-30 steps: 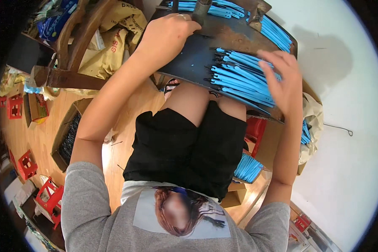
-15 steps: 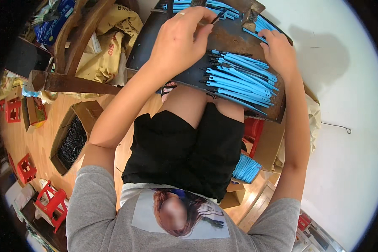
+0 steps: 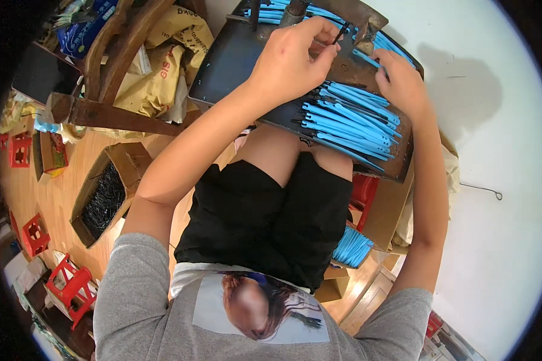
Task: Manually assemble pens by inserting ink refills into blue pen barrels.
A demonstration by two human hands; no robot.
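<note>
Left hand pinching thin dark pin above dark tray; right hand lying fingers-down on blue strips, nearer them; strips running lengthwise left-to-right beneath right hand, grip unclear

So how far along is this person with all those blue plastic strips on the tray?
Done, apparently: a pile of blue strips lies on the dark tray across the lap. In hand: the left hand pinches a thin dark piece near the tray's top, while the right hand rests on the strips. Left: a cardboard box of dark pieces sits on the floor.
</note>
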